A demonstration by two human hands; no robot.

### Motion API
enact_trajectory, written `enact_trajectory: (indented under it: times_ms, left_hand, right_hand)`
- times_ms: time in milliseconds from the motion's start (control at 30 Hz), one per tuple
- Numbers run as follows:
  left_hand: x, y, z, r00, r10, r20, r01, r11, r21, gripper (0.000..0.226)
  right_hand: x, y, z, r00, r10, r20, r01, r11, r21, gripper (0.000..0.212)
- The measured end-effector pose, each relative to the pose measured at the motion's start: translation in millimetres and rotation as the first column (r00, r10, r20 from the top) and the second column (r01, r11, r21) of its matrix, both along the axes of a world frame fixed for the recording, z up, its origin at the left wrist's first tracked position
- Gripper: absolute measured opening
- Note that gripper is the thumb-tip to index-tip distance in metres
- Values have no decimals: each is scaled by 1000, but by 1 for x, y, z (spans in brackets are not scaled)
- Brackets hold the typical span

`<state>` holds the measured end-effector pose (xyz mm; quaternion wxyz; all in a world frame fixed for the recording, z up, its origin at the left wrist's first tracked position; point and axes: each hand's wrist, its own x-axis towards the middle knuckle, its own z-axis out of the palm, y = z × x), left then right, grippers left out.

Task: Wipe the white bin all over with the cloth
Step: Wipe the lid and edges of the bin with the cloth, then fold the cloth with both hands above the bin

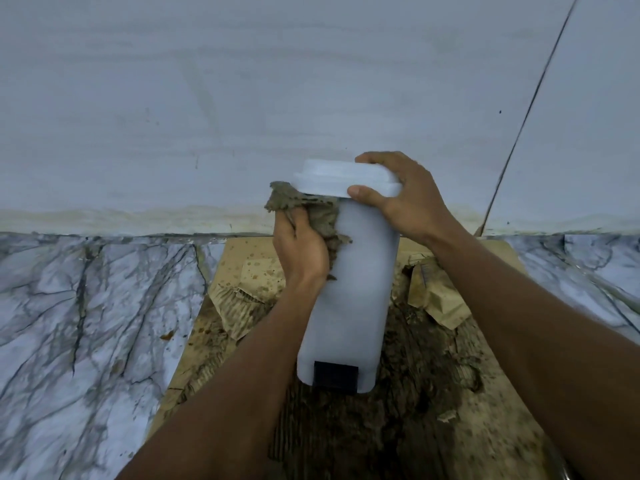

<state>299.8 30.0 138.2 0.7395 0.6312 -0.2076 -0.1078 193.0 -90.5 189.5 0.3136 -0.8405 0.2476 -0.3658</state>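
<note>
A: Where is the bin (349, 289)?
B: Stood on torn cardboard (242, 271) by the wall (207, 98), lid (339, 178) clasped by the right hand (398, 199). The cloth (298, 200) is bunched in the left hand (299, 247) and pressed to the upper left side.
A: What could be spoiled?
B: Grime could be smeared back by the soiled cloth; the bin could be tipped if pushed hard.

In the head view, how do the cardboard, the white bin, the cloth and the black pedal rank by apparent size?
1. cardboard
2. white bin
3. cloth, partly bunched in the left hand, so its full size is unsure
4. black pedal
</note>
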Motion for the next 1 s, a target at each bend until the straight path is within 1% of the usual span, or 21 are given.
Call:
enact_trajectory:
  times_ms: [67, 133, 200, 233, 267, 300, 333, 367, 400, 433, 467, 500, 600, 667, 767, 900, 933, 1000]
  left_hand:
    - [3, 4, 15, 992, 53, -114, -59, 997, -48, 38]
    - [6, 13, 27, 987, 103, -127, -114, 990, -81, 38]
    - [7, 23, 39, 990, 133, -47, -138, 984, -112, 38]
    - [6, 29, 44, 991, 129, 27, -125, 986, -114, 37]
    - [6, 34, 51, 988, 94, 121, -84, 993, -84, 35]
    - [4, 39, 57, 974, 14, 227, -9, 1000, -22, 32]
    - [3, 43, 63, 936, -111, 333, 87, 993, 85, 29]
    - [3, 46, 67, 862, -251, 439, 161, 959, 233, 26]
    - [4, 49, 70, 756, -386, 529, 191, 902, 387, 25]
    - [6, 50, 71, 649, -496, 577, 189, 840, 508, 26]
    - [8, 52, 72, 576, -574, 583, 182, 785, 593, 30]
    - [10, 53, 73, 543, -631, 555, 188, 735, 651, 35]
    - [10, 59, 72, 493, -735, 465, 177, 608, 774, 51]
    - [7, 64, 65, 489, -765, 419, 128, 538, 833, 58]
    - [-1, 78, 55, 508, -769, 389, 80, 492, 867, 62]
    - [-11, 99, 42, 568, -745, 350, 89, 478, 874, 64]
    - [-15, 103, 41, 575, -740, 349, 87, 479, 873, 64]
    - [-23, 109, 42, 579, -736, 350, 73, 475, 877, 66]
  right_hand:
    - [-6, 6, -2, 997, 1, -75, -3, 1000, -29, 60]
    - [-12, 14, -3, 994, -4, -109, -2, 999, -50, 62]
    - [-17, 24, -5, 992, -13, -125, 2, 997, -82, 58]
    - [-20, 29, -6, 991, -13, -131, 1, 996, -90, 58]
    - [-23, 36, -6, 991, -9, -134, -4, 995, -98, 58]
    - [-25, 42, -8, 991, -5, -135, -10, 994, -107, 60]
    - [-28, 50, -9, 991, -1, -133, -15, 993, -115, 63]
    - [-31, 57, -11, 992, 0, -129, -15, 993, -119, 67]
    - [-35, 63, -14, 992, -2, -125, -13, 992, -122, 72]
    - [-38, 70, -18, 992, -4, -124, -11, 992, -122, 78]
    - [-42, 77, -22, 992, -7, -125, -8, 993, -120, 84]
    - [-46, 84, -27, 991, -13, -130, -2, 993, -117, 89]
    - [-57, 107, -41, 988, -35, -147, 17, 992, -124, 94]
    - [-62, 122, -50, 990, -43, -138, 21, 988, -155, 94]
    - [-71, 144, -63, 994, -28, -108, 8, 984, -180, 90]
    - [-81, 173, -73, 991, -18, -134, -12, 975, -220, 89]
    - [-83, 177, -74, 991, -21, -129, -6, 978, -210, 89]
    - [-87, 179, -71, 990, -14, -141, -6, 990, -142, 92]
